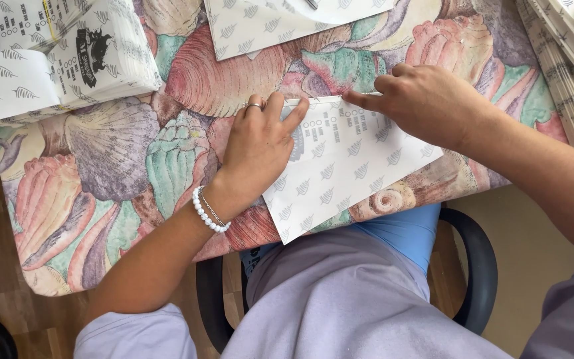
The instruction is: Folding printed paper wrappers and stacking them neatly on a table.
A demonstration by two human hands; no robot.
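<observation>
— What's under the hands?

— A shell-patterned tablecloth; on it one white printed paper sheet, its long axis slanting from the near-left corner up toward the right hand.

— And the hands?

— Both lie flat on its far edge: left hand fingers spread, right hand pressing with the fingertips. Neither grips.

— Anything else?

— A stack of printed sheets lies beyond the left hand.
</observation>
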